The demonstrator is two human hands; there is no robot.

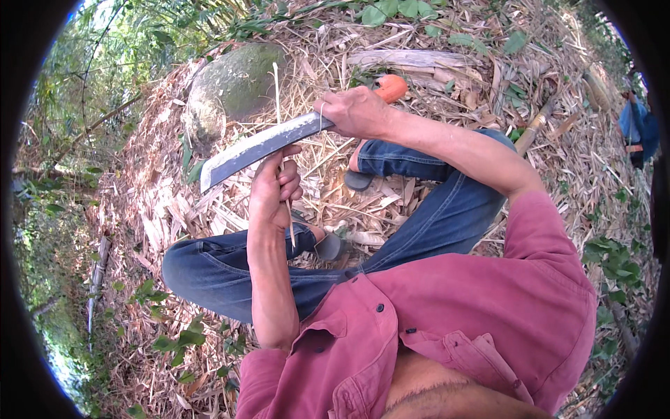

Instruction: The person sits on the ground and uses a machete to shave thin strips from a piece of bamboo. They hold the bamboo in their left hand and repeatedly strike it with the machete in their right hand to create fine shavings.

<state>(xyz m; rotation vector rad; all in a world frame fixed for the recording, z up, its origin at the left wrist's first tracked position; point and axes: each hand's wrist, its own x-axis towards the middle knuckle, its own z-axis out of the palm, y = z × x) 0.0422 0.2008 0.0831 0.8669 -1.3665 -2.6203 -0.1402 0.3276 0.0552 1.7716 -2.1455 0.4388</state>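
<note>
Near a rock (234,84), holds a thin stick (278,98) clamped in the curled left hand (276,188), crossed behind the knife (258,146); farther right, clasps that knife in the right hand (356,112), beside the orange handle (391,88).

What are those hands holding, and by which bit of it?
The right hand grips a knife between its blade and its orange end. The left hand holds a thin strip around its middle.
</note>
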